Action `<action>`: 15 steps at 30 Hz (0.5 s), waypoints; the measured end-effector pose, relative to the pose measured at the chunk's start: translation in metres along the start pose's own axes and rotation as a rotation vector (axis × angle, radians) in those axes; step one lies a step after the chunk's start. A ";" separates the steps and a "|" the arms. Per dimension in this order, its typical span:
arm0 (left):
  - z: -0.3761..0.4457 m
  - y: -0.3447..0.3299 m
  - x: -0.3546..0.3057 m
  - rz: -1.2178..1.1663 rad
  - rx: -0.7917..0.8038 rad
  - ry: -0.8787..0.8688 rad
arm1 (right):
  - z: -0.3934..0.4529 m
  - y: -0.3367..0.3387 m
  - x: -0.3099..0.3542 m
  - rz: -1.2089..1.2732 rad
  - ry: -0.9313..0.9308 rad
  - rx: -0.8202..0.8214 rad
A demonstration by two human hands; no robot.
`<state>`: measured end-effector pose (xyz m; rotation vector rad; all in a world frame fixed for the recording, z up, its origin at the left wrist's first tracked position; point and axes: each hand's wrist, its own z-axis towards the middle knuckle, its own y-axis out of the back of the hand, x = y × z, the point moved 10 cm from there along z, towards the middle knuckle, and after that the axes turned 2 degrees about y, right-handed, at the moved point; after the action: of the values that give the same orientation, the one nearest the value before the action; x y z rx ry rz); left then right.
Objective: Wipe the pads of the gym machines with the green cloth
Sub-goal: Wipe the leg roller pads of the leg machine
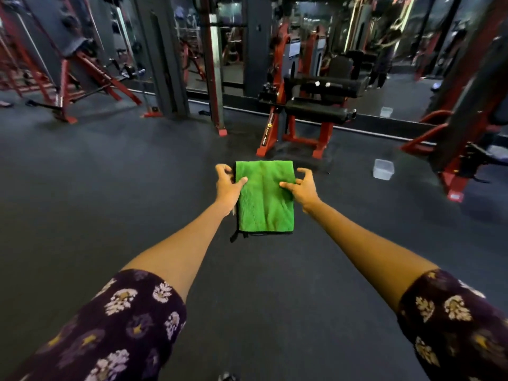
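Note:
A folded green cloth [265, 199] with a dark hem hangs in the air in front of me, stretched between both hands. My left hand [227, 185] pinches its left edge, thumb lying on the front face. My right hand [301, 187] pinches the right edge the same way. Straight ahead, beyond the cloth, stands a red-framed gym machine [298, 133] with black pads [316, 111], one low seat pad and a longer pad [330, 85] above it. Both arms are stretched out, well short of the machine.
A clear plastic tub [383, 169] sits on the dark rubber floor to the right. Red machine frames stand at far left [66, 100] and far right [456, 171]. A mirror wall [398, 64] runs behind the machine, with a steel post [217, 86] left of it.

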<state>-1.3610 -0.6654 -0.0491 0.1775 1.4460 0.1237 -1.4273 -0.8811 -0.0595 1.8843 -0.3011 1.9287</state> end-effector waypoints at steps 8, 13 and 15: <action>0.224 -0.080 0.024 0.175 0.107 -0.121 | 0.219 -0.063 0.002 -0.476 0.375 -0.016; 0.358 -0.149 0.024 0.369 0.373 -0.119 | 0.355 -0.083 -0.005 -0.712 0.333 0.103; 0.398 -0.172 0.020 0.442 0.374 -0.169 | 0.393 -0.086 -0.010 -0.834 0.324 0.122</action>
<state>-0.9674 -0.8481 -0.0562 0.7965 1.2323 0.1924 -1.0367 -0.9793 -0.0598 1.3816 0.6186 1.6134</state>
